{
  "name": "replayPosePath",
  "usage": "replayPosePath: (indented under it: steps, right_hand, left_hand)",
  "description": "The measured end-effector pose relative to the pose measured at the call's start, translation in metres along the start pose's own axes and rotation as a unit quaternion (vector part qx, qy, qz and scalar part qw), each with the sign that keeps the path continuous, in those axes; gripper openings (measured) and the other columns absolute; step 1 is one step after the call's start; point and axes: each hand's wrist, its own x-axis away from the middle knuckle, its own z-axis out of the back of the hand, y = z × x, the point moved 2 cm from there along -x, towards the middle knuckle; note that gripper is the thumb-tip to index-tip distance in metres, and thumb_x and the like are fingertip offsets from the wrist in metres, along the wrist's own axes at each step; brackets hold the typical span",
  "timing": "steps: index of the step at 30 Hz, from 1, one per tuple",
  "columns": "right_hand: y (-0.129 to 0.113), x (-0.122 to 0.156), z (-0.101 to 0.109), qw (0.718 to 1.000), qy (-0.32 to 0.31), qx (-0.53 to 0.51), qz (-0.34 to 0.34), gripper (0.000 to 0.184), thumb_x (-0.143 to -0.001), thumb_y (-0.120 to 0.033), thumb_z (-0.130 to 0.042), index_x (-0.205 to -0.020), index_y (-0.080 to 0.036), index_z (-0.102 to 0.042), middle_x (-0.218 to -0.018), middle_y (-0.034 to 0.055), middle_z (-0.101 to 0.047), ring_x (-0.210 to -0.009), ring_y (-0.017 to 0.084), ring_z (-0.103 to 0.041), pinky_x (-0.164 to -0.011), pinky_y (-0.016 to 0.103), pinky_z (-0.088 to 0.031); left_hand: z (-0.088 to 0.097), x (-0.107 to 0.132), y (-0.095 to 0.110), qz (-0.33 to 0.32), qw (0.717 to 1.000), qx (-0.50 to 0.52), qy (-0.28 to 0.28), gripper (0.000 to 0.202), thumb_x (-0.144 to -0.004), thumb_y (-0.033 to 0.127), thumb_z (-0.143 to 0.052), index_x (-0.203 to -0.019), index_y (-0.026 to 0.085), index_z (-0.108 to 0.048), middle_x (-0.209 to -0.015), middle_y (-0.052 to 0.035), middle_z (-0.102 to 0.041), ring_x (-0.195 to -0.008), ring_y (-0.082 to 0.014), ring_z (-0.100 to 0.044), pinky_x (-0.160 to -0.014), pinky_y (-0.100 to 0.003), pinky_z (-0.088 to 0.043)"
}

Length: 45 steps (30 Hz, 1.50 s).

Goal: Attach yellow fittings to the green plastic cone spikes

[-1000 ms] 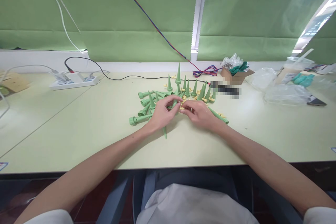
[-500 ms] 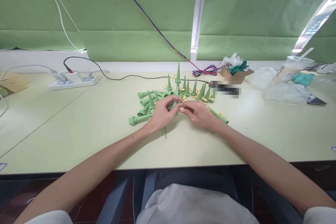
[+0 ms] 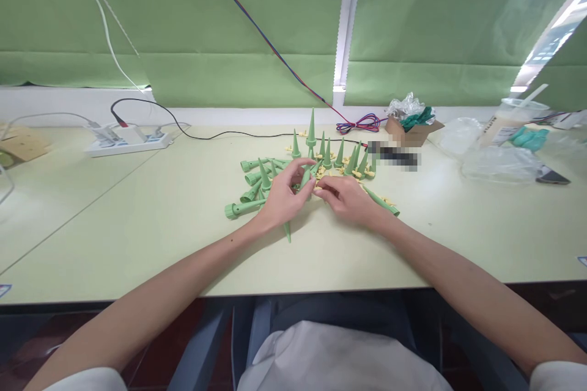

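Note:
My left hand (image 3: 285, 195) is closed around a green plastic watering spike (image 3: 306, 178), its pointed end leaning up and to the right. Close beside it, the fingers of my right hand (image 3: 347, 198) are pinched together at the spike's side. What they grip is too small and too covered to make out. Around both hands lie more green spikes (image 3: 247, 208), several on their sides at the left. Others stand point up, such as a tall spike (image 3: 311, 131) at the back. Small yellow valve pieces (image 3: 358, 173) are scattered among them, partly hidden by my hands.
At the left is a white power strip (image 3: 131, 145) with a black cable running behind the spikes. Toward the right are a small cardboard box (image 3: 413, 133), a plastic cup (image 3: 504, 122), clear plastic bags (image 3: 499, 164) and a phone (image 3: 553, 175). The table's front edge is near me.
The fingers of my left hand have risen a little, and the spike in them has tilted so its tip shows more to the upper right. My right hand stays nearly in place.

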Motion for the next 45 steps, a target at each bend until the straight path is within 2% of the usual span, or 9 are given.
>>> replayPosePath:
  steps: [7,11,14,18,22,27,34,38,45]
  right_hand:
    - [-0.001,0.0,0.0,1.0,0.004,-0.006,-0.012,0.024,-0.098,-0.024,-0.051,-0.073,-0.02,-0.051,-0.062,-0.0018,-0.054,-0.056,0.013,-0.044,-0.06,0.028,-0.032]
    - [0.0,0.0,0.0,1.0,0.001,0.0,-0.017,0.028,-0.099,-0.026,-0.05,-0.072,-0.021,-0.049,-0.062,-0.0016,-0.054,-0.057,0.013,-0.045,-0.061,0.028,-0.032]
    - [0.0,0.0,0.0,1.0,0.011,0.002,-0.023,0.031,-0.101,-0.032,-0.049,-0.073,-0.021,-0.05,-0.064,-0.0012,-0.054,-0.058,0.014,-0.046,-0.06,0.028,-0.032]
    - [0.001,-0.002,0.004,0.995,0.081,-0.018,-0.047,0.034,-0.104,-0.04,-0.044,-0.078,-0.021,-0.054,-0.067,-0.0002,-0.056,-0.059,0.014,-0.047,-0.06,0.029,-0.035]
    - [0.003,-0.002,0.007,0.987,0.128,-0.058,-0.079,0.035,-0.103,-0.048,-0.043,-0.087,-0.021,-0.057,-0.067,0.0001,-0.056,-0.056,0.014,-0.046,-0.057,0.029,-0.037]
    - [0.008,0.0,0.005,0.977,0.154,-0.103,-0.106,0.032,-0.101,-0.052,-0.047,-0.096,-0.022,-0.057,-0.071,0.0011,-0.058,-0.055,0.014,-0.048,-0.054,0.03,-0.039]
    - [0.011,-0.001,0.0,0.958,0.161,-0.192,-0.136,0.032,-0.097,-0.054,-0.055,-0.093,-0.022,-0.058,-0.067,-0.0012,-0.056,-0.052,0.013,-0.05,-0.051,0.029,-0.041]
    - [0.01,-0.002,0.0,0.948,0.156,-0.233,-0.151,0.034,-0.095,-0.055,-0.057,-0.086,-0.022,-0.055,-0.06,-0.003,-0.054,-0.046,0.012,-0.05,-0.046,0.028,-0.04]
    - [0.01,-0.002,0.001,0.945,0.161,-0.235,-0.158,0.035,-0.094,-0.054,-0.058,-0.082,-0.022,-0.055,-0.062,-0.0024,-0.054,-0.05,0.013,-0.052,-0.047,0.026,-0.04]
  left_hand:
    - [-0.002,0.001,0.0,0.017,0.998,0.053,-0.01,0.05,-0.091,0.033,-0.061,-0.137,0.024,-0.042,-0.083,0.0001,-0.057,-0.071,-0.0136,-0.058,-0.054,-0.023,-0.039]
    - [-0.002,0.001,-0.001,0.021,0.998,0.065,-0.002,0.054,-0.091,0.033,-0.063,-0.138,0.024,-0.037,-0.081,0.0021,-0.057,-0.069,-0.0122,-0.058,-0.057,-0.022,-0.042]
    - [0.0,-0.001,-0.002,0.029,0.997,0.072,0.008,0.051,-0.091,0.034,-0.063,-0.135,0.023,-0.039,-0.079,0.0028,-0.056,-0.069,-0.0121,-0.059,-0.06,-0.023,-0.046]
    - [-0.002,-0.001,-0.004,0.034,0.996,0.083,-0.012,0.044,-0.089,0.041,-0.066,-0.124,0.022,-0.047,-0.079,0.002,-0.058,-0.071,-0.0131,-0.062,-0.063,-0.024,-0.05]
    - [-0.006,0.0,-0.007,0.053,0.992,0.095,-0.061,0.039,-0.089,0.046,-0.066,-0.116,0.02,-0.053,-0.081,-0.0012,-0.062,-0.069,-0.0131,-0.062,-0.055,-0.022,-0.048]
    - [-0.01,0.002,-0.007,0.09,0.979,0.144,-0.116,0.044,-0.089,0.051,-0.064,-0.118,0.019,-0.054,-0.086,-0.0034,-0.064,-0.063,-0.0119,-0.058,-0.044,-0.021,-0.048]
    - [-0.014,0.002,-0.006,0.105,0.952,0.217,-0.188,0.043,-0.091,0.054,-0.061,-0.117,0.02,-0.059,-0.099,-0.0093,-0.066,-0.076,-0.02,-0.069,-0.052,-0.03,-0.06]
    - [-0.015,0.002,-0.005,0.095,0.947,0.23,-0.203,0.037,-0.093,0.053,-0.059,-0.11,0.02,-0.065,-0.102,-0.0104,-0.067,-0.076,-0.0212,-0.07,-0.056,-0.034,-0.062]
    - [-0.016,0.003,-0.004,0.093,0.945,0.225,-0.217,0.038,-0.096,0.051,-0.055,-0.112,0.018,-0.064,-0.1,-0.0089,-0.066,-0.079,-0.0215,-0.071,-0.062,-0.037,-0.064]
